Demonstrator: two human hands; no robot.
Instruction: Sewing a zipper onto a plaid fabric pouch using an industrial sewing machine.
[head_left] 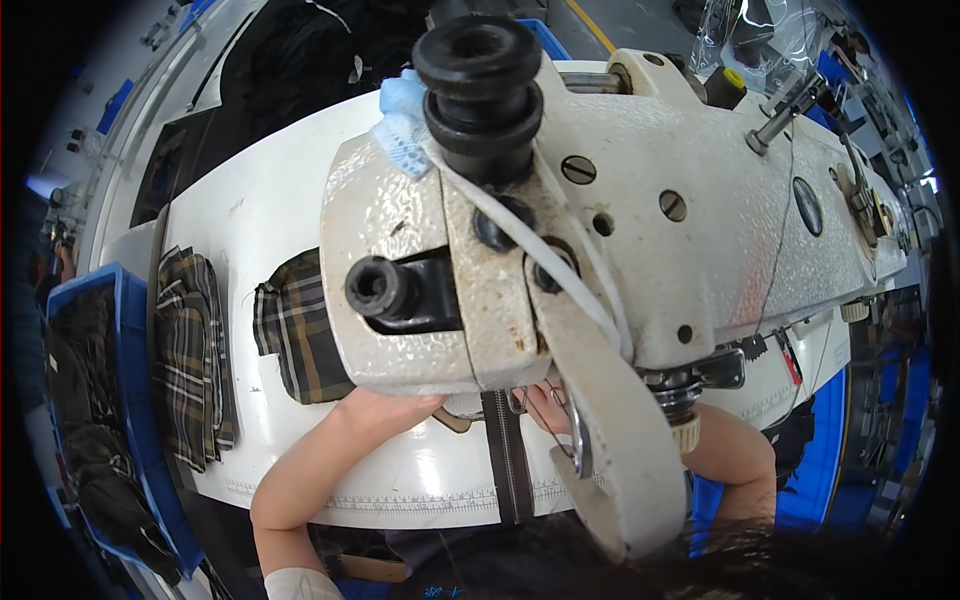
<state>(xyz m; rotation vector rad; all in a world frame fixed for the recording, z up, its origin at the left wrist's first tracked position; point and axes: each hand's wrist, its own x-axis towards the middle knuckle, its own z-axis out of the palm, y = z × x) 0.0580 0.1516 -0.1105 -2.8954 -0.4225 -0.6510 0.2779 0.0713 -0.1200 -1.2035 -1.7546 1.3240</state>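
Observation:
A white sewing machine (640,180) fills the middle of the view and covers much of both hands. A dark zipper (510,460) with metal teeth runs from under the machine head to the table's near edge. My left hand (408,408) reaches under the head from the left; its fingers are hidden. Beside the zipper's right edge, a few bent fingers of my right hand (545,408) show behind metal guides. Whether they grip the zipper is unclear. A plaid fabric piece (305,325) lies left of the head, partly covered by it.
Stacked plaid pieces (190,360) lie at the table's left. Beyond them stands a blue crate (130,330) of dark cloth. A white strap (640,450) loops down in front of the machine. Dark fabric (300,50) is heaped at the back. A printed ruler (400,502) lines the near edge.

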